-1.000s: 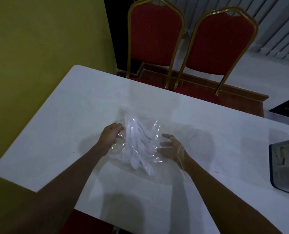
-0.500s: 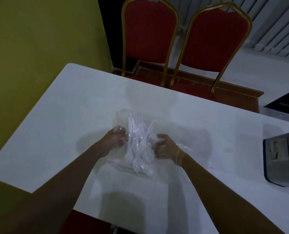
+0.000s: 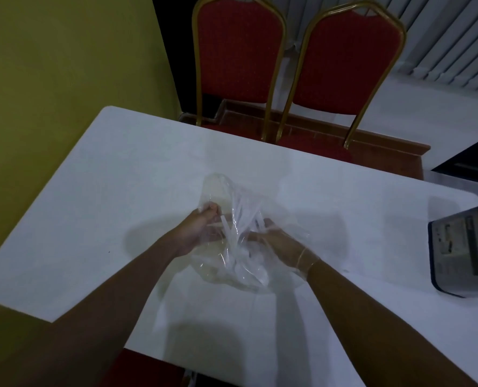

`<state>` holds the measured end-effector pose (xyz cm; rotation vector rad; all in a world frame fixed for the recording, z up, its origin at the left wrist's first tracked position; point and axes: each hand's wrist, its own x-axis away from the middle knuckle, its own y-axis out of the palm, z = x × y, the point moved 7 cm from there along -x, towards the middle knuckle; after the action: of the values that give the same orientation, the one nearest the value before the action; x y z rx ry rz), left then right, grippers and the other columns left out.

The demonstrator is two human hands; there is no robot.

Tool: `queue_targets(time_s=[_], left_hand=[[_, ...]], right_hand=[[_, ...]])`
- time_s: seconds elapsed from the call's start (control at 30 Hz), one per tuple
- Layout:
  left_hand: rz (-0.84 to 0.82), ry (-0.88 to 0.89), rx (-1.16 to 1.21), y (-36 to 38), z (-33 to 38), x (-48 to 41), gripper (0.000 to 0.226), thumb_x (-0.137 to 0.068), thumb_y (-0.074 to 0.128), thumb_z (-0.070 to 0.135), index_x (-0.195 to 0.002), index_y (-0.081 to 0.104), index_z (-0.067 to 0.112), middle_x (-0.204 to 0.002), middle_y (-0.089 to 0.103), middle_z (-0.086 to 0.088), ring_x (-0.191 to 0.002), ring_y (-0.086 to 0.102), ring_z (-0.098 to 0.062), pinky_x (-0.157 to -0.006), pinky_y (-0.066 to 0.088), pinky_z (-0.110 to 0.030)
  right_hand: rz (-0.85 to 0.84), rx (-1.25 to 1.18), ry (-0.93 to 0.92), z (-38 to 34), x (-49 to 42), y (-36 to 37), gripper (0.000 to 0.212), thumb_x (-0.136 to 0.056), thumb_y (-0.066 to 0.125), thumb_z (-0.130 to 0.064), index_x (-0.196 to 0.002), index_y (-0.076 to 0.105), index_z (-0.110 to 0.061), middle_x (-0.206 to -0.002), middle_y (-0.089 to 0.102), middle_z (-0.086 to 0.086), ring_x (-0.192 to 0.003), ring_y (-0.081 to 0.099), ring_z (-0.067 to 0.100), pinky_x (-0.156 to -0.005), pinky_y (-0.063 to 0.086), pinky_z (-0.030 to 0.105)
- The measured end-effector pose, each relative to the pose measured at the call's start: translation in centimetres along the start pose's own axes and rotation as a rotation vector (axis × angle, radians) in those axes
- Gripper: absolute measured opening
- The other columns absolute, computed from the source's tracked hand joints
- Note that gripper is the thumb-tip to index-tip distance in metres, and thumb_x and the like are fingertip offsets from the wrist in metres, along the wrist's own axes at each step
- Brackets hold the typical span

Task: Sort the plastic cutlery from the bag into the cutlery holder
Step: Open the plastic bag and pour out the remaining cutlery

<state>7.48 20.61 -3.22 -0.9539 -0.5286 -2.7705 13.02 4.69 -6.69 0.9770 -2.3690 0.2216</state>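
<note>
Head view, dim light. Two bare forearms reach over a white table (image 3: 114, 191) and hold a clear bag (image 3: 218, 188) of white cutlery (image 3: 242, 216) between the hands. A second ago the bag lay flat on the table; now it is raised and bunched up, and the cutlery stands in a tilted bundle with its handles pointing away from the person. The left hand (image 3: 201, 227) has closed into a fist on the bag's left edge. The right hand (image 3: 279, 241), spread open before, now curls its fingers into the bag's right side just beside the handles; clear plastic covers it to the wrist. Whether it also clasps the cutlery cannot be told. Both hands have drawn closer together. Well to the right of the right hand sits a dark-edged grey box (image 3: 461, 252) with printing too blurred to read. Beyond the hands stand two red chairs (image 3: 237, 46) with gold frames.
</note>
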Motion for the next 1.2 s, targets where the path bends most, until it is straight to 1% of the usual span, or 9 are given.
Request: queue_targets(time_s=[0.17, 0.27, 0.33, 0.5, 0.57, 0.7, 0.9, 0.97, 1.2], left_hand=[[-0.034, -0.002, -0.03, 1.3, 0.1, -0.1, 0.025, -0.101, 0.039, 0.025, -0.079, 0.049, 0.019, -0.095, 0.063, -0.005, -0.074, 0.065, -0.023, -0.068, 0.055, -0.031], [-0.025, -0.003, -0.022, 1.4, -0.1, -0.2, 0.02, -0.1, 0.042, 0.022, -0.082, 0.052, 0.021, -0.083, 0.065, 0.001, -0.064, 0.064, -0.017, -0.064, 0.054, -0.029], [-0.017, -0.002, -0.003, 1.0, -0.3, -0.3, 0.016, -0.1, 0.043, 0.022, -0.085, 0.051, 0.021, -0.084, 0.064, 0.0, -0.059, 0.062, -0.014, -0.07, 0.052, -0.033], [0.026, -0.004, -0.092, 1.0, -0.6, -0.4, 0.014, -0.098, 0.047, 0.017, -0.084, 0.044, 0.017, -0.094, 0.068, -0.005, -0.062, 0.065, -0.019, -0.071, 0.052, -0.036], [0.106, 0.027, -0.215, 0.2, -0.3, -0.3, 0.013, -0.096, 0.049, 0.013, -0.084, 0.045, 0.017, -0.098, 0.07, -0.006, -0.062, 0.066, -0.021, -0.066, 0.052, -0.033], [0.324, 0.097, -0.329, -2.1, 0.6, -0.5, 0.006, -0.091, 0.056, 0.014, -0.088, 0.053, 0.018, -0.097, 0.071, -0.014, -0.067, 0.069, -0.028, -0.052, 0.047, -0.023], [0.57, 0.127, -0.472, -6.3, 1.7, -0.4, 0.01, -0.078, 0.069, 0.023, -0.069, 0.065, 0.024, -0.075, 0.074, -0.006, -0.068, 0.069, -0.028, -0.067, 0.054, -0.035], [0.618, 0.102, -0.496, -7.4, 1.5, -0.3, 0.009, -0.071, 0.072, 0.023, -0.064, 0.067, 0.027, -0.068, 0.073, -0.005, -0.062, 0.067, -0.025, -0.067, 0.054, -0.035], [0.721, 0.092, -0.474, -9.5, 1.2, -0.1, 0.016, -0.062, 0.08, 0.026, -0.075, 0.072, 0.02, -0.064, 0.07, -0.006, -0.057, 0.065, -0.023, -0.065, 0.055, -0.033]], right_hand=[[0.045, 0.016, 0.093, 0.8, 0.4, 0.0, 0.021, -0.093, 0.06, -0.012, -0.113, 0.059, -0.011, -0.104, 0.065, 0.004, -0.094, 0.063, 0.021, -0.084, 0.053, 0.034], [0.11, 0.08, 0.065, 1.1, 0.6, -0.2, 0.027, -0.097, 0.053, -0.028, -0.098, 0.07, -0.008, -0.098, 0.071, 0.017, -0.097, 0.066, 0.038, -0.092, 0.051, 0.054], [0.136, -0.037, 0.088, 1.3, 0.7, 0.1, 0.034, -0.101, 0.045, -0.031, -0.093, 0.074, -0.015, -0.095, 0.073, 0.011, -0.095, 0.068, 0.031, -0.095, 0.053, 0.045], [0.118, 0.033, 0.06, 0.3, 1.4, -0.4, 0.012, -0.087, 0.069, -0.021, -0.079, 0.062, -0.015, -0.076, 0.063, 0.005, -0.071, 0.059, 0.019, -0.057, 0.051, 0.021], [0.146, 0.122, 0.042, 0.8, 0.8, -1.2, 0.04, -0.063, 0.085, -0.037, -0.086, 0.066, -0.01, -0.082, 0.065, 0.009, -0.068, 0.059, 0.02, -0.047, 0.048, 0.021], [0.172, 0.196, 0.086, 0.5, 1.6, -2.4, 0.039, -0.065, 0.083, -0.02, -0.102, 0.072, -0.01, -0.096, 0.073, 0.013, -0.082, 0.069, 0.029, -0.071, 0.06, 0.042], [0.15, 0.295, 0.182, 0.8, 3.2, -6.5, 0.03, -0.073, 0.078, -0.012, -0.102, 0.071, -0.006, -0.093, 0.071, 0.013, -0.079, 0.069, 0.029, -0.068, 0.06, 0.037], [0.148, 0.262, 0.176, 1.1, 4.2, -8.0, 0.022, -0.073, 0.08, -0.008, -0.094, 0.071, -0.006, -0.084, 0.07, 0.013, -0.065, 0.067, 0.025, -0.052, 0.057, 0.031], [0.301, 0.258, 0.269, 3.5, 8.7, -13.6, 0.021, -0.077, 0.074, -0.005, -0.096, 0.065, -0.003, -0.079, 0.065, 0.011, -0.06, 0.063, 0.021, -0.04, 0.048, 0.024]])
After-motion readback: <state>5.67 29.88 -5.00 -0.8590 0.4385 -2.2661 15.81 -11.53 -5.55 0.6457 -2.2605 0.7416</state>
